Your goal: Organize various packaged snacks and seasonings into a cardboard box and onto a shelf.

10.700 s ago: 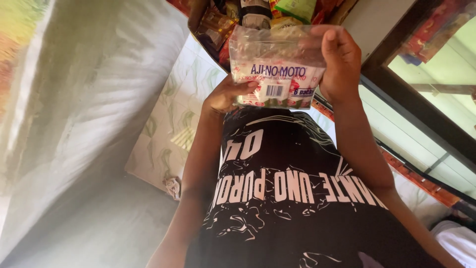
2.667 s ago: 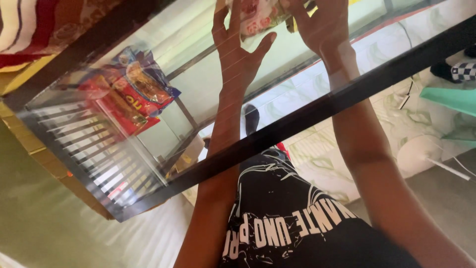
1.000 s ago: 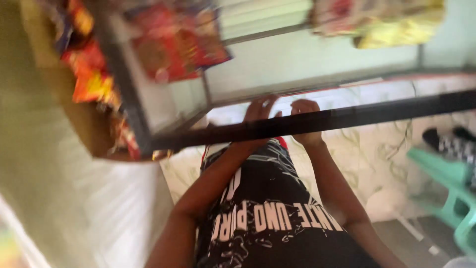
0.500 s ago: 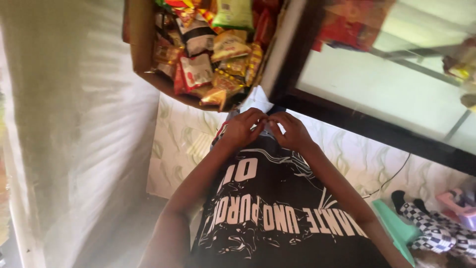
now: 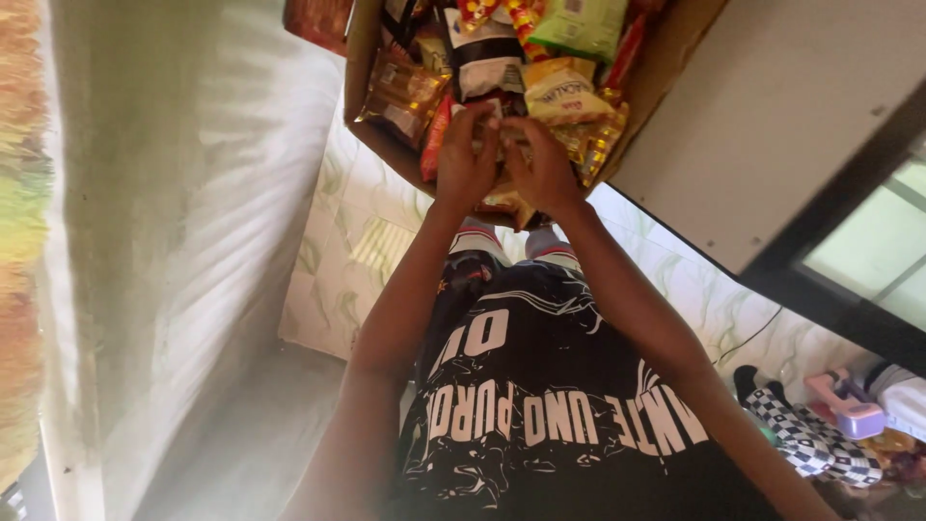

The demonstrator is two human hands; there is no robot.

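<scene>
A cardboard box (image 5: 365, 58) full of snack packets stands on the tiled floor in front of me. My left hand (image 5: 463, 159) and my right hand (image 5: 545, 169) are side by side inside it, fingers curled among the packets. Both pinch a small shiny packet (image 5: 502, 130) between them. Around my hands lie a black-and-white packet (image 5: 482, 63), a yellow packet (image 5: 564, 92), a green packet (image 5: 579, 24) and a brown packet (image 5: 400, 92). My black printed shirt (image 5: 540, 415) fills the lower view.
A pale wall or sheet (image 5: 183, 241) runs down the left. A white cabinet with a dark-framed glass front (image 5: 820, 174) stands to the right of the box. Checkered shoes (image 5: 810, 439) and a pink object (image 5: 839, 405) lie on the patterned floor (image 5: 357, 251) at lower right.
Half a second ago my hands were together just below the box. They have since reached up into it and closed among the packets. The view has swung toward the box.
</scene>
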